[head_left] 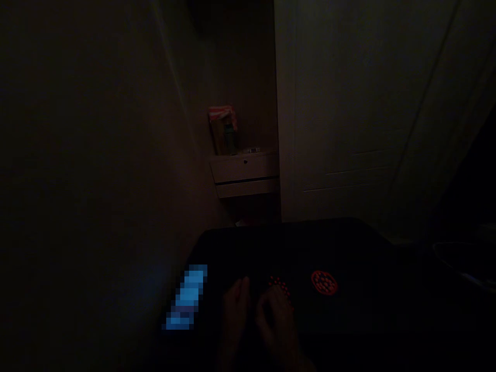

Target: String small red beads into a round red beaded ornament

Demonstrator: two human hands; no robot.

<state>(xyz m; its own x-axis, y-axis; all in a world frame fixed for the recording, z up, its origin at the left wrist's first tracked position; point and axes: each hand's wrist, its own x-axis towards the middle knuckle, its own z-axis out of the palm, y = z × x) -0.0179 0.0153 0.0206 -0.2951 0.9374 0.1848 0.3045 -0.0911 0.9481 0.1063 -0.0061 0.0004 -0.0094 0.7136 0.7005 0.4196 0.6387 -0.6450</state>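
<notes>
The scene is very dark. My left hand (pixel 235 305) is above the black tabletop, fingers drawn together, with a small reddish patch near the fingertips; what they hold, if anything, is unclear. Just to its right, my right hand (pixel 274 312) curls its fingers down beside a curved group of small red dots (pixel 279 283), partly covering them. Whatever those fingers pinch is hidden. Farther right lies a round piece with a red rim (pixel 324 282) and red marks inside; I cannot tell its kind.
A lit blue screen, blurred into blocks (pixel 186 297), lies at the left of the black table (pixel 294 240). Behind are a drawer unit (pixel 246 170), with a red-and-white item (pixel 221 112) and dark bottle (pixel 230 137) on it, and a pale panelled door (pixel 349 113).
</notes>
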